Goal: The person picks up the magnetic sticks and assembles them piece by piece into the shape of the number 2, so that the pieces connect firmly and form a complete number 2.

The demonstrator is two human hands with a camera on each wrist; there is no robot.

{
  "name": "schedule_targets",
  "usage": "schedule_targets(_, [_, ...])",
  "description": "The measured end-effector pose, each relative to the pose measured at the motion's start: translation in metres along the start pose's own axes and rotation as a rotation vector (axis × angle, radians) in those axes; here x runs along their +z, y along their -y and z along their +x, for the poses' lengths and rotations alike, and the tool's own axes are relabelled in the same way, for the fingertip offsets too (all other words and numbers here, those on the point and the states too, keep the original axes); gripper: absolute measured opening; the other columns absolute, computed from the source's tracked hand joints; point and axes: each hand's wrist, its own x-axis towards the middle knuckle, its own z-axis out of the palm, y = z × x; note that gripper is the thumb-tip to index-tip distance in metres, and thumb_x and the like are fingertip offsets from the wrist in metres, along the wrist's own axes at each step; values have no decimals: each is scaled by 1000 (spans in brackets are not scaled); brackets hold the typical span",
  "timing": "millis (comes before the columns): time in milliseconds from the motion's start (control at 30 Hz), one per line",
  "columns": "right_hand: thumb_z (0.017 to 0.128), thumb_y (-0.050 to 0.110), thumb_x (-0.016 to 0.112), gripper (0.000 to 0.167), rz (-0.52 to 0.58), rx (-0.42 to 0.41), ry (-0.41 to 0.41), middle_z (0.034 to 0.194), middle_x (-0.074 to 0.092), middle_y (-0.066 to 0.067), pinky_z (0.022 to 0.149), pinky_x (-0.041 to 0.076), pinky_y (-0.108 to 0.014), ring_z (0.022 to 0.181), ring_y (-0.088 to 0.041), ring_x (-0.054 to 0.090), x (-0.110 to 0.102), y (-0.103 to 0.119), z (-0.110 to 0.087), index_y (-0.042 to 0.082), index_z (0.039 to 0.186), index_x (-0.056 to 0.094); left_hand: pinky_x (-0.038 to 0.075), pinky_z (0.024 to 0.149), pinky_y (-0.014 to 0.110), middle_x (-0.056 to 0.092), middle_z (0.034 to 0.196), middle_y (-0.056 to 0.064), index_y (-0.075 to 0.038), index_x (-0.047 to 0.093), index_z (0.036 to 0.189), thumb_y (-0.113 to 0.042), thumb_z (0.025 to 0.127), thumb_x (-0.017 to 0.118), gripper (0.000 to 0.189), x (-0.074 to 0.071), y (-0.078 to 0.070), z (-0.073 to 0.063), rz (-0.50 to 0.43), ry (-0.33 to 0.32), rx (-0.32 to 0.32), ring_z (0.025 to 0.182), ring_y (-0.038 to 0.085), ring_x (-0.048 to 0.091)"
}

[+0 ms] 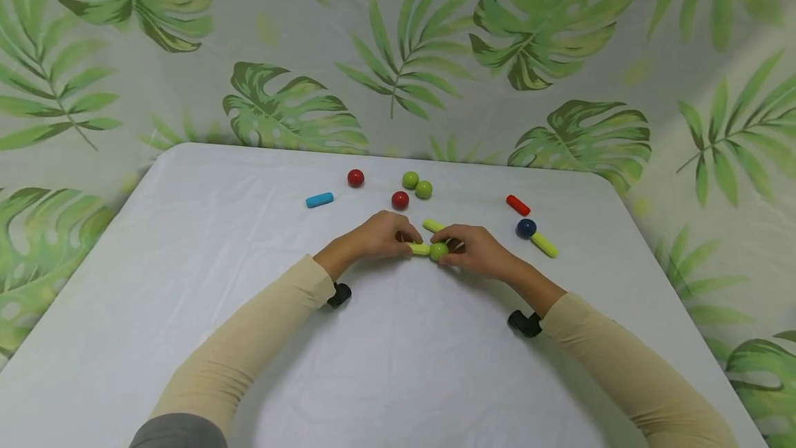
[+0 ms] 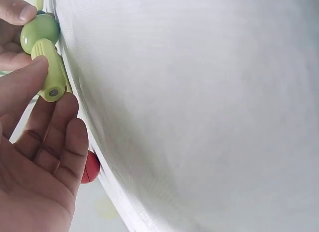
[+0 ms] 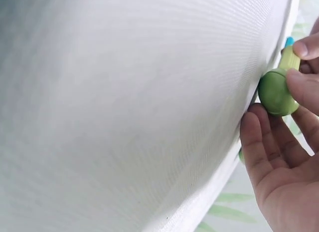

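Observation:
Low over the middle of the table, my left hand (image 1: 384, 235) pinches a yellow-green stick (image 2: 52, 77) between thumb and fingers. The stick's end shows a small grey disc in the left wrist view. Its other end meets a green ball (image 1: 438, 252), which my right hand (image 1: 475, 251) pinches between thumb and fingers. In the right wrist view the ball (image 3: 275, 92) and stick (image 3: 289, 58) touch, in line with each other. Just beyond my hands lies another yellow-green stick (image 1: 433, 225), partly hidden by the right hand.
Red balls (image 1: 356, 178) and green balls (image 1: 410, 180) lie toward the far edge. A blue stick (image 1: 320, 200) is on the left. To the right are a red stick (image 1: 518, 205) and a dark blue ball (image 1: 526, 228) touching a yellow-green stick (image 1: 544, 245). White cloth covers the table (image 1: 385, 365).

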Motion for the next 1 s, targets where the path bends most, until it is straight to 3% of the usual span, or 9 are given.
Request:
schedule_targets(500, [86,10,76,35,9,37,1,116,71,-10,91,58,-37,102,-22,67,-1,-2,2,7,120,69,52,85,26,72,104,3,-12,76,112,-10,88,72,25,2,-2,-2,-15,-69,27,92,15,63])
schedule_targets(667, [85,11,77,35,9,42,7,113,71,-10,91,58,-38,102,-23,68,-3,-2,4,7,120,69,53,86,27,71,112,5,-10,73,118,-10,88,71,30,-1,-1,-6,3,-40,20,93,17,63])
schedule_targets(833, [86,13,77,35,2,43,17,112,72,-10,91,57,-38,103,-23,68,-4,-2,4,8,120,70,53,91,31,69,121,7,-9,68,125,-13,90,69,36,-11,6,-20,20,-15,-28,99,20,62])
schedule_targets(1000, [86,13,76,35,13,77,32,113,71,-8,93,57,-38,105,-22,67,-4,-1,3,10,121,69,53,93,37,69,119,8,-9,68,125,-13,90,68,34,-26,20,-49,31,-46,-58,103,23,63])
